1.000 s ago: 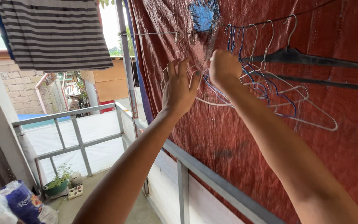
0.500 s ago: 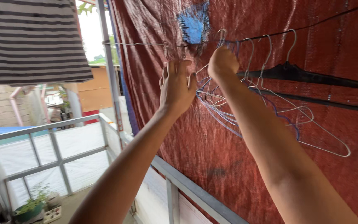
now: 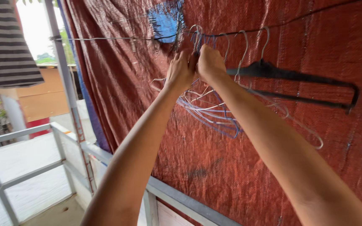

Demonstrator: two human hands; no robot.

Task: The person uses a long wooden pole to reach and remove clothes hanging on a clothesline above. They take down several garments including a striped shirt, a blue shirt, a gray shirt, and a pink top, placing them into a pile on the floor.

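Observation:
Both my hands are raised to a thin clothesline (image 3: 105, 38) stretched in front of a red-brown tarp (image 3: 273, 167). My left hand (image 3: 180, 70) and my right hand (image 3: 208, 62) are closed side by side on the necks of a bunch of white and blue wire hangers (image 3: 208, 112), whose hooks sit over the line just above my fingers. The triangles of those hangers dangle below my hands. To the right, a black plastic hanger (image 3: 298, 76) and a loose white wire hanger (image 3: 302, 127) hang from the same line.
A blue patch (image 3: 163, 20) is sewn into the tarp above the line. A striped cloth (image 3: 5, 46) hangs at the upper left. A metal pole (image 3: 65, 79) stands left of the tarp, and a grey metal railing (image 3: 30, 167) runs along the balcony edge below.
My left hand has moved right and closed onto the hanger bunch beside my right hand. The view has swung right, so the striped cloth and railing slid left.

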